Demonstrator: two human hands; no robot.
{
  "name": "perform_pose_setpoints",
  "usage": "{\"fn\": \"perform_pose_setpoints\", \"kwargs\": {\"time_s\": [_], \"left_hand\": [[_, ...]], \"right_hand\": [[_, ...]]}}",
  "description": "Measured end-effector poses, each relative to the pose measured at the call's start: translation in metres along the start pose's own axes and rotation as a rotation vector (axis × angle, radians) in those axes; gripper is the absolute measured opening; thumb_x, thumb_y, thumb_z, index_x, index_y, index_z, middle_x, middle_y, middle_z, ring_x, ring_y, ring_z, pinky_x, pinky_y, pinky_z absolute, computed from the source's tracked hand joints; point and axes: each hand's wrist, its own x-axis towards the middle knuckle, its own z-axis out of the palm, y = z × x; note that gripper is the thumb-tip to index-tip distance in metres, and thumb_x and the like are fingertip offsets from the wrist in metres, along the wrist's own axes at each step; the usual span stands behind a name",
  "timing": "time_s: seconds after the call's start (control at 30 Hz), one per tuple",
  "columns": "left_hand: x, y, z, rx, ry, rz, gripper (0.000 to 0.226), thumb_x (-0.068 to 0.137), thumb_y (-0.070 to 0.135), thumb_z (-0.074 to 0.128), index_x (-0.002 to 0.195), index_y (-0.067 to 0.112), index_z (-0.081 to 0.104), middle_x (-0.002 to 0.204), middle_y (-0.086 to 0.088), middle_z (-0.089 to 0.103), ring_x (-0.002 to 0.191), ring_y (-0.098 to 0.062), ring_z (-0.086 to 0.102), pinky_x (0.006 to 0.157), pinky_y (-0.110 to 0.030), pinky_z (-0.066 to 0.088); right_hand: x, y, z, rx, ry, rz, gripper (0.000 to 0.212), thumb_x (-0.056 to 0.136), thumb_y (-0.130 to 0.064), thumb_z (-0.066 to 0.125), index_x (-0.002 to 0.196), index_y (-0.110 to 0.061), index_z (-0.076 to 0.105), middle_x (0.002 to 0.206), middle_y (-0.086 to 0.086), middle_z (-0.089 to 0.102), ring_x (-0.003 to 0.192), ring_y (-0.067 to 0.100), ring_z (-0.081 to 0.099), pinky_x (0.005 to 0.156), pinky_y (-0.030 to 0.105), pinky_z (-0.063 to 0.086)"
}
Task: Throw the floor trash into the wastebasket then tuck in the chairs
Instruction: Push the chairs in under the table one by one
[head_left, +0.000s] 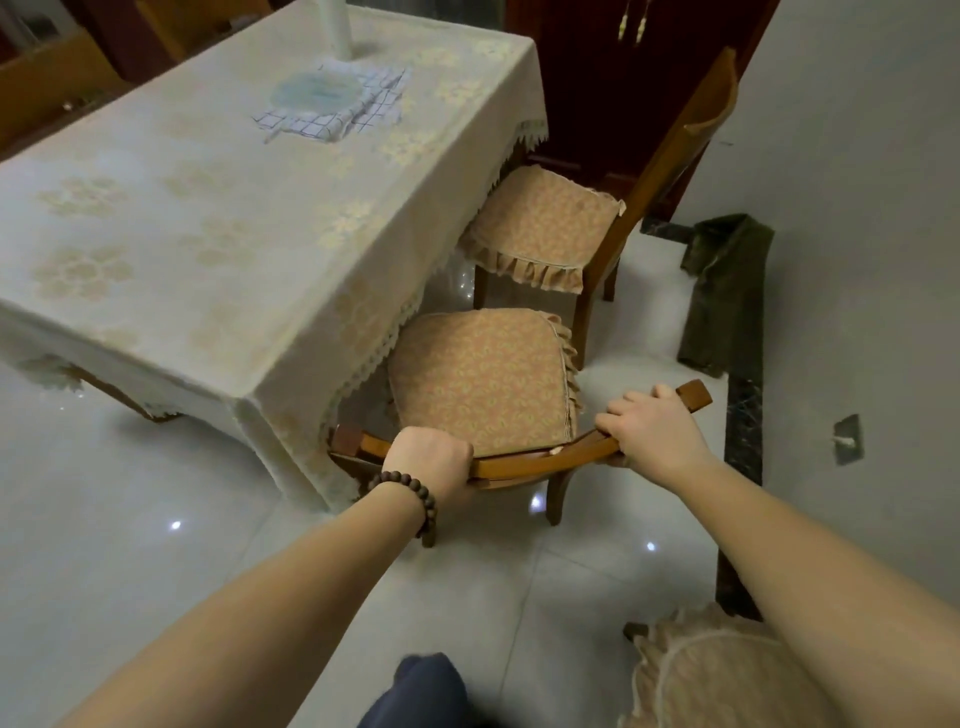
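Here, the curved top rail of the cushioned wooden chair (483, 384) is gripped by the left hand (428, 460) and right hand (652, 428); its seat sits partly under the cloth-covered surface (156, 208).

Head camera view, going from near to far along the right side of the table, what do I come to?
Left hand and right hand gripping the near chair's backrest → that chair's seat cushion → the second chair's cushion → its backrest.
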Motion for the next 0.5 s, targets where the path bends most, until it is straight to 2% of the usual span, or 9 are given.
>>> {"fn": "perform_pose_setpoints", "kwargs": {"time_s": [0.13, 0.23, 0.33, 0.5], "left_hand": [[0.031, 0.012, -0.020, -0.033, 0.035, 0.003, 0.033, 0.091, 0.048, 0.046, 0.088, 0.017, 0.060, 0.077, -0.001, 0.061, 0.067, -0.022, 0.055, 0.059, -0.032, 0.043], [0.057, 0.004, -0.038, -0.070, 0.058, 0.003, 0.040, 0.088, 0.056, 0.044, 0.087, 0.018, 0.058, 0.077, 0.000, 0.062, 0.071, -0.022, 0.060, 0.062, -0.032, 0.049], [0.081, -0.013, -0.053, -0.069, 0.117, 0.014, 0.041, 0.086, 0.057, 0.045, 0.094, 0.020, 0.058, 0.082, 0.001, 0.062, 0.076, -0.021, 0.061, 0.068, -0.034, 0.052], [0.120, -0.055, -0.078, -0.076, 0.251, 0.016, 0.044, 0.083, 0.065, 0.043, 0.090, 0.024, 0.057, 0.080, 0.004, 0.060, 0.075, -0.018, 0.061, 0.063, -0.031, 0.048]], "right_hand": [[0.022, 0.045, -0.001, -0.021, 0.015, -0.015, 0.022, 0.076, -0.043, 0.071, 0.092, -0.031, 0.063, 0.091, -0.007, 0.063, 0.092, 0.019, 0.057, 0.080, 0.036, 0.040], [0.048, 0.073, -0.008, -0.029, 0.003, -0.033, 0.020, 0.076, -0.045, 0.071, 0.088, -0.033, 0.061, 0.087, -0.010, 0.061, 0.087, 0.016, 0.056, 0.079, 0.036, 0.040], [0.078, 0.096, -0.018, -0.034, 0.024, -0.061, 0.019, 0.075, -0.043, 0.072, 0.086, -0.034, 0.060, 0.085, -0.011, 0.061, 0.084, 0.014, 0.054, 0.077, 0.035, 0.039], [0.131, 0.122, -0.046, -0.037, 0.041, -0.085, 0.015, 0.077, -0.033, 0.069, 0.088, -0.033, 0.060, 0.087, -0.011, 0.058, 0.087, 0.014, 0.053, 0.077, 0.035, 0.038]]}}
